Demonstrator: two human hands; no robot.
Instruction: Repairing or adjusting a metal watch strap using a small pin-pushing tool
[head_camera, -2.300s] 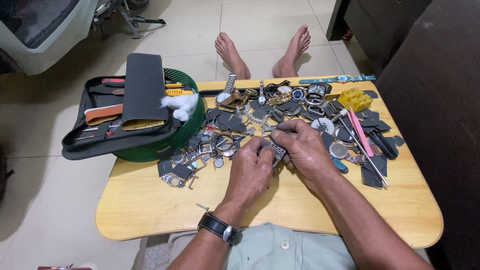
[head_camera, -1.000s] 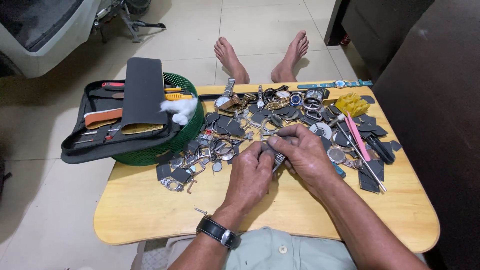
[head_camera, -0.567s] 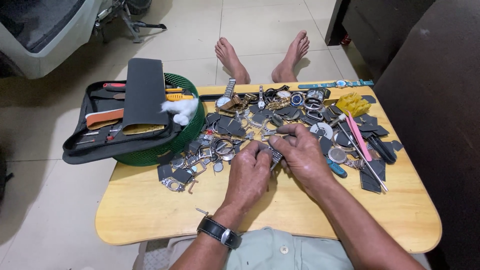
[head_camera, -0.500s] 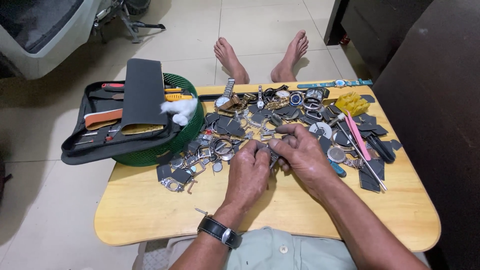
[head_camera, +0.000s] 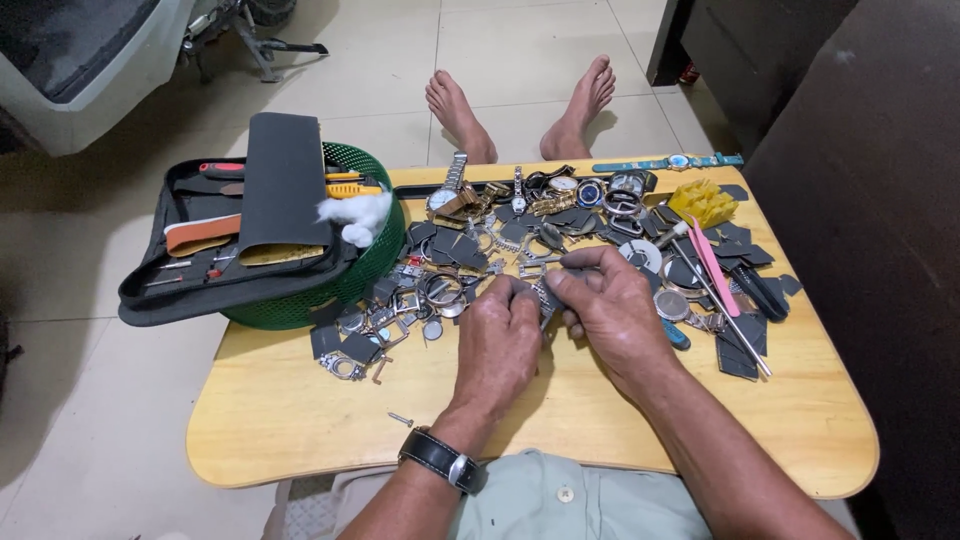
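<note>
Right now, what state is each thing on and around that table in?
Left hand: closed on a small metal watch band piece.
Right hand: pinching the same piece.
Tool case: open, resting on the green basket.
Cotton wad: lying on the basket edge.
Teal watch: laid flat at the table's far edge.
Pink tool: lying flat, untouched.
Loose screw: alone on the wooden table.

Your left hand (head_camera: 500, 335): knuckles up, fingers curled, wrist strapped. Your right hand (head_camera: 610, 305): fingertips pinched inward, touching the left; both forearms converge.
</note>
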